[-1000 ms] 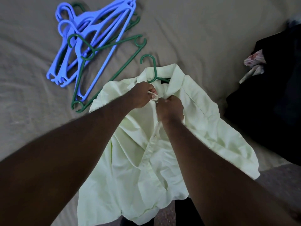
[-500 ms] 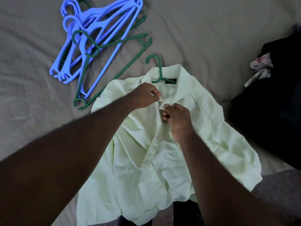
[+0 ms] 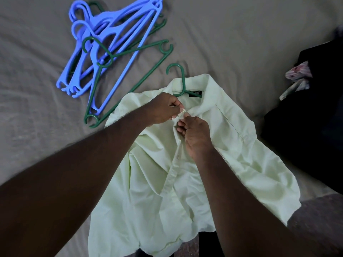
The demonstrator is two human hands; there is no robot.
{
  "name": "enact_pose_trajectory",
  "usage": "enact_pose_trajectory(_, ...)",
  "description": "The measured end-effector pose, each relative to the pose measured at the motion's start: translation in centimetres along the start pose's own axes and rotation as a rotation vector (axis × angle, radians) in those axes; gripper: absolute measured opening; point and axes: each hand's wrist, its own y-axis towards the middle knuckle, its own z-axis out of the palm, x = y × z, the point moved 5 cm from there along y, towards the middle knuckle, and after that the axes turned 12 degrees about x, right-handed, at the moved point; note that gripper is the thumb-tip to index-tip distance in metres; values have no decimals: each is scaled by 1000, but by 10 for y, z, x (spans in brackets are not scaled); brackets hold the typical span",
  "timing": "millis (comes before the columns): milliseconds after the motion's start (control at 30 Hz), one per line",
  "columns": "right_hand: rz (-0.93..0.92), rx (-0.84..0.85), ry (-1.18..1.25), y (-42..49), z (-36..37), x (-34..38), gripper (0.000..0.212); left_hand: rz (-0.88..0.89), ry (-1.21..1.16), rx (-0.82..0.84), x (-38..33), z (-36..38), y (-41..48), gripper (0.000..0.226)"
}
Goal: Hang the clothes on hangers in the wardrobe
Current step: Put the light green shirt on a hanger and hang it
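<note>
As fingers of left hand (image 3: 163,109) and right hand (image 3: 195,136) pinch shirt (image 3: 241,149) placket | green hanger (image 3: 181,78) mostly hidden

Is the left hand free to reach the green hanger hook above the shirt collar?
Likely yes, once it lets go: the left hand pinches the shirt by its collar, and the hook lies uncovered on the bed just beyond its knuckles, nothing between.

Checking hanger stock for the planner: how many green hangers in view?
3. First green hanger sits inside the shirt; second green hanger lies on the blue hangers; third green hanger mostly under them. More may be hidden.
</note>
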Motion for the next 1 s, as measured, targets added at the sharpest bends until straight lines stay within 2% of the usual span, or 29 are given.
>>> enact_pose_trajectory(300, 10, 49, 224, 3, 3, -5, 20, 19, -107, -2, 0, 1, -8, 9)
enact_pose_trajectory(467, -1, 48, 249, 2, 2, -6, 18, 19, -93, -76, 0, 4, -9, 9)
enact_pose_trajectory(700, -7, 61, 189, 0, -3, -4, 19, 15, -34, -106, 5, 2, -6, 9)
enact_pose_trajectory(833, -10, 118, 153, -2, -8, 1, 15, 14, -34, -49, 3, 2, -6, 10)
enact_pose_trajectory(1000, -30, 177, -132, 4, -11, 11, 11, -27, 11, 59, -1, -3, -2, 11)
